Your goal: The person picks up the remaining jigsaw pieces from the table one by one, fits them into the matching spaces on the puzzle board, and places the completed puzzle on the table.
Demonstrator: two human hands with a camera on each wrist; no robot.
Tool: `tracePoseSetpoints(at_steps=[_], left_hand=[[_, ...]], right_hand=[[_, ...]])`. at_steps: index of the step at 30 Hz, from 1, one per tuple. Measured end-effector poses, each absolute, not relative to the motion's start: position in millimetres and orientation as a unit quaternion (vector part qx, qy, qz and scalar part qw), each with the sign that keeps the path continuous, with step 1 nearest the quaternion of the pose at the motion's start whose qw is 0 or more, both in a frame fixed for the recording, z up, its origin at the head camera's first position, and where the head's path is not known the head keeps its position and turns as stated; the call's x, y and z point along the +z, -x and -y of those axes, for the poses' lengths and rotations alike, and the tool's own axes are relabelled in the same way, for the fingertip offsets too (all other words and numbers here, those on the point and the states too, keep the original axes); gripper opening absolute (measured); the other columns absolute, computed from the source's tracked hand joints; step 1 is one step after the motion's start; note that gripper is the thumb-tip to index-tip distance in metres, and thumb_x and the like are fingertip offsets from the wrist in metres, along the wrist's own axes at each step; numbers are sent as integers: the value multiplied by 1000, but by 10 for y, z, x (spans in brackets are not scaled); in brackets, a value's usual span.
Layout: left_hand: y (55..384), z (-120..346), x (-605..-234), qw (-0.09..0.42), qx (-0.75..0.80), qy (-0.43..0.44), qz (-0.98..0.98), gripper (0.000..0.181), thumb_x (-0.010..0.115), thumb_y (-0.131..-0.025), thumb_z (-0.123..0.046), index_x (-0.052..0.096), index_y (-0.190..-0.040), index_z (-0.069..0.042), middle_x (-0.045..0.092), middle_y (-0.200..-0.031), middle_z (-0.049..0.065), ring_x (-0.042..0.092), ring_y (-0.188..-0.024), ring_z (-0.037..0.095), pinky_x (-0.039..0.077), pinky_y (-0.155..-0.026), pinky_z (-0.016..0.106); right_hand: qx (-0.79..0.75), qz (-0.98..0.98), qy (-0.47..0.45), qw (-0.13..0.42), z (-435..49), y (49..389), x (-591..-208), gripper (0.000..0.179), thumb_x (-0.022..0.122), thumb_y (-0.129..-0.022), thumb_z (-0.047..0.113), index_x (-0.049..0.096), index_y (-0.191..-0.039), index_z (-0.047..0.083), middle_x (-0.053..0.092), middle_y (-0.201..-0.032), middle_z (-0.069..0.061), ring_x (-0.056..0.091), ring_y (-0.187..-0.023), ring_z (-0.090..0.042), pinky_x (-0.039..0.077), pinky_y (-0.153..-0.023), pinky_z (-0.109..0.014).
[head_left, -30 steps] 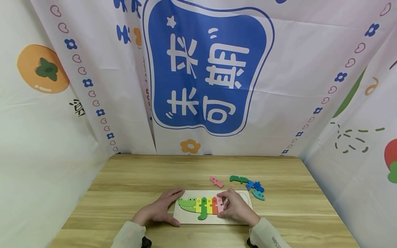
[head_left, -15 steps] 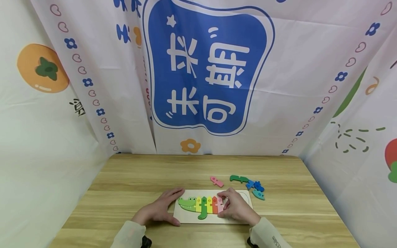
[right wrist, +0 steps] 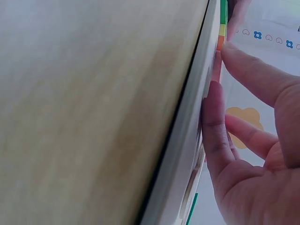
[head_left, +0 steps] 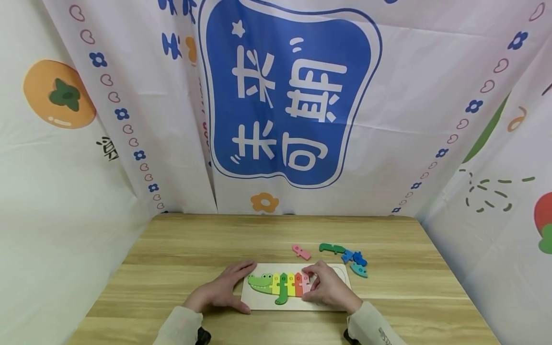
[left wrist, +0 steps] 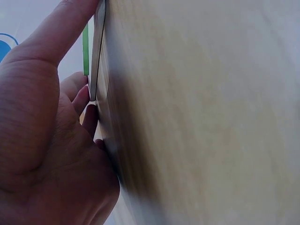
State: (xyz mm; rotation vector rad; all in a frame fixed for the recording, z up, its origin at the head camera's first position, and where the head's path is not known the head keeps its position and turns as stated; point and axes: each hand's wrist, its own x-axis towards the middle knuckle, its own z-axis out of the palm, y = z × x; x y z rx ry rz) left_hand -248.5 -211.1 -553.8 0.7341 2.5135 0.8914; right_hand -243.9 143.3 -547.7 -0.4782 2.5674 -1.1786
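Observation:
In the head view a pale wooden puzzle board [head_left: 263, 305] lies flat, bearing a crocodile puzzle [head_left: 260, 283] with a green head and yellow, green and orange-red strips. My right hand [head_left: 332, 291] pinches a light pink puzzle piece [head_left: 305, 282] at its top and bottom ends, right beside the orange-red strip. My left hand [head_left: 222, 290] rests at the board's left edge, its thumb and fingers spread toward the two left corners. In the left wrist view the thumb [left wrist: 51, 33] lies along the board's edge. My right hand covers part of the board's right side.
Behind the board lies a loose darker pink piece [head_left: 301, 252]. Farther right, a dark green piece [head_left: 332, 248], blue pieces [head_left: 359, 258] and a teal piece [head_left: 359, 270] lie close together. The wooden table [head_left: 194, 239] ends at a printed cloth backdrop [head_left: 409, 120].

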Motion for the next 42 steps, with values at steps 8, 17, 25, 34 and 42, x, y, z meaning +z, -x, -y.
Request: tracePoseSetpoints(at_steps=[8, 17, 25, 34, 42], left_hand=[[2485, 2110, -5540, 185, 316, -261, -893, 115, 91, -76, -47, 27, -165, -14, 21, -171, 13, 18, -155, 45, 24, -117, 72], [2481, 2107, -5534, 187, 319, -261, -892, 114, 91, -76, -47, 27, -165, -14, 20, -172, 13, 17, -156, 45, 24, -117, 72], [2478, 2102, -5539, 189, 322, -259, -891, 114, 91, -76, -46, 28, -165, -14, 20, -172, 13, 17, -156, 46, 24, -117, 73], [2468, 2107, -5527, 189, 323, -260, -890, 113, 91, -77, -46, 28, -165, -14, 20, -172, 13, 17, -156, 45, 23, -117, 73], [2453, 2104, -5511, 189, 321, -258, -892, 113, 91, -77, -46, 28, -165, -14, 20, -172, 12, 16, -156, 45, 24, -117, 72]], right_hand=[[-395, -895, 166, 129, -1495, 2462, -5424, 65, 91, -81, 27, 65, -137, 7, 58, -112, -3, 57, -81, -14, 50, -65, -24], [-396, -900, 161, 86, -1639, 2574, -5366, 56, 83, -90, 25, 64, -140, 10, 64, -118, -10, 60, -86, -15, 54, -66, -25], [-397, -906, 140, 36, -1701, 2757, -5331, 50, 80, -92, 20, 64, -138, 6, 65, -116, -10, 64, -92, -16, 58, -74, -31], [-396, -906, 139, 44, -1493, 3054, -5273, 47, 78, -93, 9, 64, -138, 3, 67, -113, -11, 64, -93, -18, 59, -78, -36], [-371, -913, 143, 89, -1274, 3172, -5274, 47, 78, -91, 5, 66, -136, 6, 66, -116, -10, 61, -93, -19, 58, -84, -39]])
